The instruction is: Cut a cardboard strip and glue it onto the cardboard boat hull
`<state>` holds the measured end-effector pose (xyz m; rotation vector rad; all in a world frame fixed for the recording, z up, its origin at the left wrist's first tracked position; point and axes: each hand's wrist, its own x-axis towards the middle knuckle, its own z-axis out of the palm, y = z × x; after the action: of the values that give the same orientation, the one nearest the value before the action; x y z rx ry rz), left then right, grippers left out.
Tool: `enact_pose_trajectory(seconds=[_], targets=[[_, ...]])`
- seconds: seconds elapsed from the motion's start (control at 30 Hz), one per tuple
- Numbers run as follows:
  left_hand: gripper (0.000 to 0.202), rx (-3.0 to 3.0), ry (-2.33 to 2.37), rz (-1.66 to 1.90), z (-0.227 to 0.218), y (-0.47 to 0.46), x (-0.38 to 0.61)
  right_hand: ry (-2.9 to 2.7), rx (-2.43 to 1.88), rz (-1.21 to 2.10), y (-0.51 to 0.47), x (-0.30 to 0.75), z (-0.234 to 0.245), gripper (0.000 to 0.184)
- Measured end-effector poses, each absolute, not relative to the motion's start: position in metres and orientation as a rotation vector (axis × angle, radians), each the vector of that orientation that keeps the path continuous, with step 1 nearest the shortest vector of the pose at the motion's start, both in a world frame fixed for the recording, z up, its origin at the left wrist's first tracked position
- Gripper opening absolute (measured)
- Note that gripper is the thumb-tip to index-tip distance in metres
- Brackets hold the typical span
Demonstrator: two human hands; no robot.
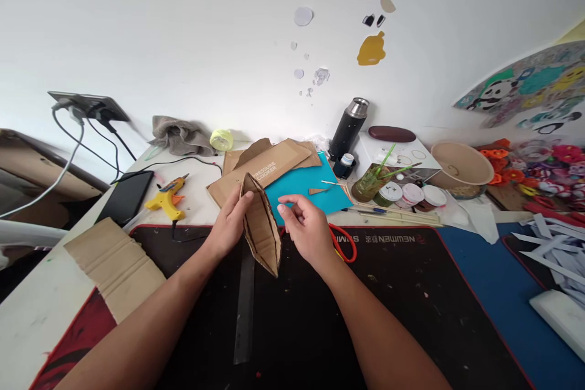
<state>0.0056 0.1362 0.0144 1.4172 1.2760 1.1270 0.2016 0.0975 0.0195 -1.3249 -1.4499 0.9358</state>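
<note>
My left hand (231, 222) is closed on the near-left side of a boat-shaped cardboard piece (262, 225), its thumb on the upper rim. This piece has low folded walls, pointed ends and a hollow middle; it is held tilted above the dark mat. Just right of it is my right hand (306, 225), apart from the cardboard. Its thumb and index finger point at the piece with a small gap between them, the other fingers curled. I see nothing in it. Scissors with red handles (350, 247) lie partly hidden behind my right wrist.
A clear ruler (244, 311) lies on the black mat (365, 317). To the left are a yellow glue gun (167, 198) and a cardboard sheet (116, 268). Behind are flattened cardboard (274, 164), a blue sheet (331, 177), a black flask (347, 131) and paint jars (410, 194).
</note>
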Motion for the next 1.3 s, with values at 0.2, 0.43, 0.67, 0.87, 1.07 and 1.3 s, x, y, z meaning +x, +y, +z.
enact_pose_trajectory(seconds=[0.2,0.43,0.67,0.87,1.07,1.3], targets=[[0.076,1.42,1.31,0.853,0.011,0.131,0.005,-1.395,-1.283,0.952,0.099,0.205,0.023,0.037],[0.065,1.54,1.227,0.76,0.025,0.127,0.008,-1.492,-1.351,0.868,0.096,0.202,0.026,0.031],[0.041,1.502,1.132,0.791,0.031,0.125,0.013,-1.541,-1.41,0.823,0.097,0.2,0.022,0.02],[0.049,1.514,1.099,0.811,0.035,0.123,0.018,-1.523,-1.413,0.83,0.098,0.199,0.02,0.021],[0.05,1.551,1.177,0.84,0.034,0.123,0.017,-1.578,-1.369,0.885,0.095,0.196,0.022,0.018],[0.049,1.543,1.212,0.806,0.034,0.124,0.017,-1.563,-1.346,0.983,0.095,0.197,0.022,0.02]])
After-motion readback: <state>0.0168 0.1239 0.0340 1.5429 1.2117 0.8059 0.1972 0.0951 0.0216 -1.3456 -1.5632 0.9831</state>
